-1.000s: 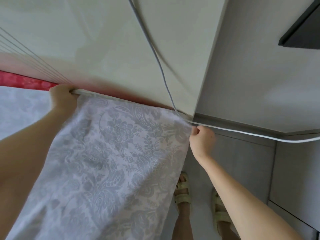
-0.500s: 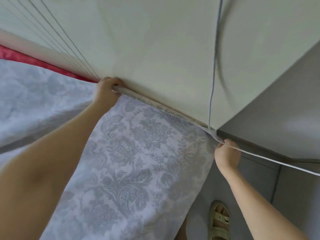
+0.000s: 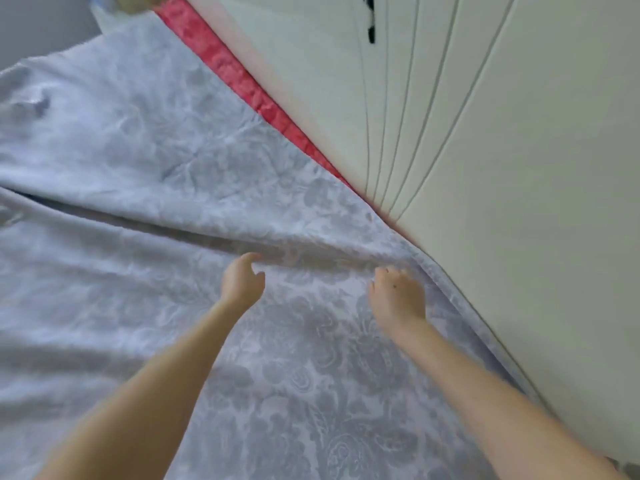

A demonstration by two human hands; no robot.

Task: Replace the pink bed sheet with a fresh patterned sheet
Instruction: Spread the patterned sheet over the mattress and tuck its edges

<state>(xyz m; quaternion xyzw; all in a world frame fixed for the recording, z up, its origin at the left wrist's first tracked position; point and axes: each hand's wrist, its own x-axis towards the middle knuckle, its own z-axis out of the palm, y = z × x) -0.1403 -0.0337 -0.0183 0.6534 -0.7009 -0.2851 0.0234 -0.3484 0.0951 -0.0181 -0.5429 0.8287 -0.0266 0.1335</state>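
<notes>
The grey-and-white patterned sheet [image 3: 145,161] is spread over the bed, and a long raised fold runs across it from the left edge toward the wall. A strip of the pink sheet [image 3: 242,84] shows along the wall side beyond the patterned sheet's edge. My left hand [image 3: 242,282] hovers just at the fold, with thumb and forefinger apart in a loose curve and nothing between them. My right hand [image 3: 398,296] lies on the sheet close to the wall side of the fold. Its fingers bend downward and the tips are hidden.
A pale wall panel [image 3: 502,168] with several thin grooves borders the bed on the right. A small dark object [image 3: 370,26] hangs on it near the top. Grey floor or wall shows at the top left corner.
Both hands let go of the sheet's edge along the wall and came inward onto the bed. The view swung left, away from the floor, the cable and my feet, so the bed now fills it.
</notes>
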